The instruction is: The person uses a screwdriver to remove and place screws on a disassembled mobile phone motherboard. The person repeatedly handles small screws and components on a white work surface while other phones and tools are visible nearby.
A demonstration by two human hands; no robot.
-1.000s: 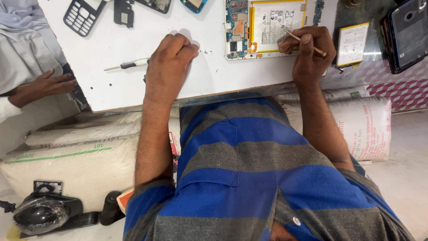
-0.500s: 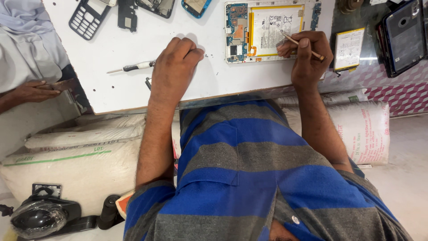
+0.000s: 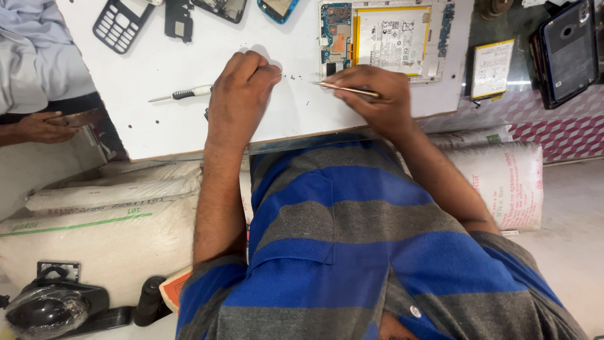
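Tablet (image 3: 384,39), its back cover off and a flat pale battery and blue circuit board showing, lies at the far edge of the white worktop (image 3: 157,119). Nearer than the tablet, the right hand (image 3: 377,101) is closed on thin metal tweezers (image 3: 346,89), tips pointing left. Left of the tablet, the left hand (image 3: 242,94) rests curled on the smooth board, fingertips pressed down near tiny dark screws (image 3: 306,102). Further left lies a slim screwdriver (image 3: 182,94).
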